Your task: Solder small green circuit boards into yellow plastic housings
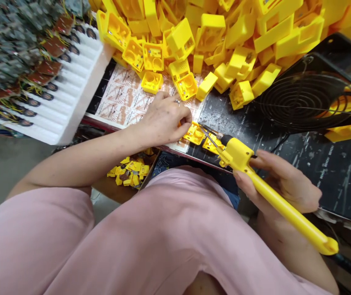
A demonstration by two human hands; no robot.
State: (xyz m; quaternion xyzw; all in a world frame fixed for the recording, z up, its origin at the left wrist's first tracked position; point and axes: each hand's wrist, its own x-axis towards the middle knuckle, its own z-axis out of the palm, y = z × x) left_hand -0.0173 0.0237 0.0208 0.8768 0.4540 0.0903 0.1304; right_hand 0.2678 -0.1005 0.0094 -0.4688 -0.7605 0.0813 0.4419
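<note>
While our right hand (300, 188) is gripping one yellow soldering gun (238, 153), fingers clasping its handle, the tip is pointing toward two small yellow casings (194, 135) lying along the surface's (341, 172) near edge; our left hand (164, 119) is curling its fingers beside them, anything pinched being unclear to us.

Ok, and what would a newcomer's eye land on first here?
Probably the heap of yellow cases spread across the far side of the bench. After that, perhaps the yellow tool in the right hand, its tip near small yellow pieces beside the left hand. The white foam tray at upper left, with parts on it, also stands out.
</note>
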